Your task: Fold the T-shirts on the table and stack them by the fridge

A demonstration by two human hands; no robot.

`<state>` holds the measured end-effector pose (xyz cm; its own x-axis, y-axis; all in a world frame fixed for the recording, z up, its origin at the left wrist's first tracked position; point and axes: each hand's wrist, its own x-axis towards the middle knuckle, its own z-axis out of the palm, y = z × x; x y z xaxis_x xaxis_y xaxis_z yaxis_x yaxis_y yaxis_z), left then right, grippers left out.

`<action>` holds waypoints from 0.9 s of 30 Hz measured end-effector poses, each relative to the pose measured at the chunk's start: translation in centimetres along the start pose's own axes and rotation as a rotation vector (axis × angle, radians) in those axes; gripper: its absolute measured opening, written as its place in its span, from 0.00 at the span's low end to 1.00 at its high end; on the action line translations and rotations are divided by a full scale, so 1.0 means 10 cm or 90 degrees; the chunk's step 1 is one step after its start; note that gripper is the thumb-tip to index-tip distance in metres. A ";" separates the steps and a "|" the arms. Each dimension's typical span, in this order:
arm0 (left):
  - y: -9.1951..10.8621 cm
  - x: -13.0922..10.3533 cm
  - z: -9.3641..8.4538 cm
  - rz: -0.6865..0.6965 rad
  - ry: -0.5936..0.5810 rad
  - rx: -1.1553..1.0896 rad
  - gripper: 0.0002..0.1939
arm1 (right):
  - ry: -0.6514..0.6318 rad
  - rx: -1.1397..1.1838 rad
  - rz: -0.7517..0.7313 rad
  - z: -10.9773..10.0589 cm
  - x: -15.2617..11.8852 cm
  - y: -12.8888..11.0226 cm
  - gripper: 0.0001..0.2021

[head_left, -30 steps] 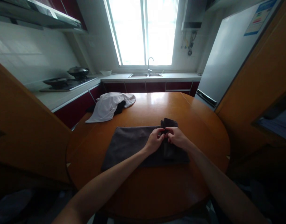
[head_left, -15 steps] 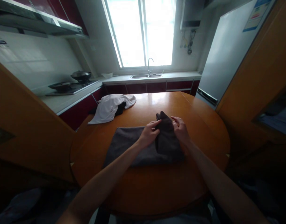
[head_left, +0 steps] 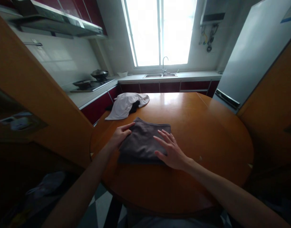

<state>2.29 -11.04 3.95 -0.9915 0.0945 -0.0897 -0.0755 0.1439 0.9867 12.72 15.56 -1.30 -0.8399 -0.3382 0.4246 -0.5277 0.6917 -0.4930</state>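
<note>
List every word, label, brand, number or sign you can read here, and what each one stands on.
No text can be read.
Blue-and-white label on the tall silver-grey refrigerator: cut off by the picture's edge, too blurred to read.
Small marks on the front of the metal range hood: too small to read.
Folded dark grey cloth: no lettering shows.
Crumpled white cloth: no lettering shows.

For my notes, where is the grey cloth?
In the head view's centre, the grey cloth lies on the table, with the left hand at its left edge.
</note>
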 end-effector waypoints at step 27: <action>-0.59 0.02 -0.30 0.070 0.021 0.061 0.33 | -0.088 -0.141 -0.093 0.18 -0.12 0.07 0.26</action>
<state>2.18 -14.79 -1.45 -0.9962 0.0834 0.0242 0.0428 0.2285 0.9726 13.12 15.25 -3.49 -0.7741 -0.5180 0.3640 -0.6169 0.7464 -0.2495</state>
